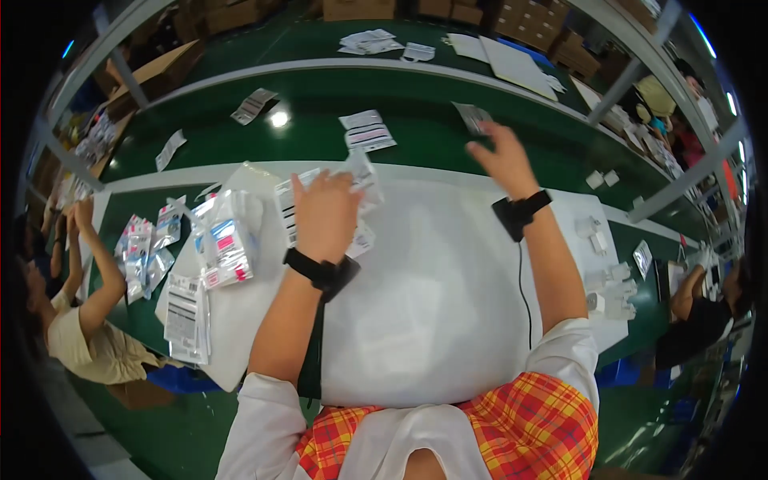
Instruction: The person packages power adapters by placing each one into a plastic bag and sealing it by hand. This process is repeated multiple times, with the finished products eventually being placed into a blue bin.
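My left hand (328, 214) rests over several white printed pouches (365, 182) on the white work surface, its fingers spread. Pouch edges stick out on both sides of it; what lies under the palm is hidden. My right hand (510, 166) is raised at the far right of the surface, thumb and fingers apart, with nothing seen in it. Just beyond its fingertips a silvery pouch (470, 118) is at the green belt; I cannot tell whether they touch. Another printed pouch (368, 130) lies on the belt, straight ahead.
Filled blue-and-pink packets (228, 244) are heaped at left, beside printed flat pouches (186, 320). White plug-like pieces (612, 290) stand at right. A thin cable (522, 296) runs from the right wristband. Co-workers sit at both sides; metal posts frame the bench.
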{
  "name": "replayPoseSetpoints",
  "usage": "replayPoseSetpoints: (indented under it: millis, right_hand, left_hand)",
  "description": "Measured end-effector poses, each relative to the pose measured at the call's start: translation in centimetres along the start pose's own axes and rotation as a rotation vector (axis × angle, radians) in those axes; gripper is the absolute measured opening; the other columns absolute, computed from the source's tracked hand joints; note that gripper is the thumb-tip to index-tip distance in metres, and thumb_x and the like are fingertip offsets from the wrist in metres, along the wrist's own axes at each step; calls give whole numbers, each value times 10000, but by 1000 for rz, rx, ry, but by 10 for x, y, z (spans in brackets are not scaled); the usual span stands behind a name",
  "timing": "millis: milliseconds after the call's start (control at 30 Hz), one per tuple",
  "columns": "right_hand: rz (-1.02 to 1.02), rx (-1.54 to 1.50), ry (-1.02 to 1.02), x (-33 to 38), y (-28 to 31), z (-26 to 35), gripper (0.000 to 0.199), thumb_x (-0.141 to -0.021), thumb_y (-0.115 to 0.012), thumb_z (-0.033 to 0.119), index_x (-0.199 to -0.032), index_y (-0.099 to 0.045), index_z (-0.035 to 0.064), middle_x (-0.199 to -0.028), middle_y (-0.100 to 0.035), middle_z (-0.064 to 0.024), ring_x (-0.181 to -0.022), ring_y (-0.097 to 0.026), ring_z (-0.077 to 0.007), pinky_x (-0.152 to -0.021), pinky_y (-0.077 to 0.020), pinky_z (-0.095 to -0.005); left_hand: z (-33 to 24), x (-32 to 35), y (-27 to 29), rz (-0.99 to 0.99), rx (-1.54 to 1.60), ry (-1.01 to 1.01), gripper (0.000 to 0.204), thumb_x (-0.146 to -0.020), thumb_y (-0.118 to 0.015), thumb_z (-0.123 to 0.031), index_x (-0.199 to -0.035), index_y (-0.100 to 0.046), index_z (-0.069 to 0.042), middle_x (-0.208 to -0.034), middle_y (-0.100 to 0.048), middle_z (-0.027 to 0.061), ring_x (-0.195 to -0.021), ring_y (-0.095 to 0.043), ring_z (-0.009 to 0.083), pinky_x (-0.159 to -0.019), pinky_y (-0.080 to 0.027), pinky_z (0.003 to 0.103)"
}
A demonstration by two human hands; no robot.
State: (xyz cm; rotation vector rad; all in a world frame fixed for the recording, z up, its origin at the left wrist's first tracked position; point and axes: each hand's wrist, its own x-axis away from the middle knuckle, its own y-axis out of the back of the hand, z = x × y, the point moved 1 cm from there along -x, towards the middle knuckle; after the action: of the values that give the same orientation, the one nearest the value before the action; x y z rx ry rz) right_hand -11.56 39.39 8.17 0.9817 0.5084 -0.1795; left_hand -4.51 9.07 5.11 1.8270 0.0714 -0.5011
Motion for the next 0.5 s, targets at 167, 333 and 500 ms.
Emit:
replayPoseSetpoints:
  millis: [167, 333, 500]
  right_hand:
    - [443, -137, -45, 81, 8, 82, 173, -727, -576, 56, -894, -614, 28, -937, -610, -170, -916, -564, -350, -805, -470, -430]
    - [559, -72, 85, 130, -18, 45, 206, -702, -575, 51, -901, -618, 21, -938, -589, -161, -931, -546, -335, -809, -460, -410]
    - [557, 147, 339, 132, -32, 47, 264, -670, -613, 72, -929, -632, 23, -978, -576, -152, -943, -525, -316, -827, -451, -389]
  left_hand:
    - [-83, 24, -49, 108, 75, -313, 261, -880, -565, -176, -1097, -624, -42, -1089, -650, 147, -1161, -537, 324, -1046, -321, 526]
    - [-83, 3, -61, 547, 317, -133, 237, -878, -521, -100, -1091, -622, -73, -934, -675, 155, -971, -620, 335, -996, -402, 477]
    - [-62, 0, -76, 409, 427, -196, 212, -883, -490, -77, -1043, -627, -101, -843, -674, 139, -854, -631, 340, -990, -401, 502]
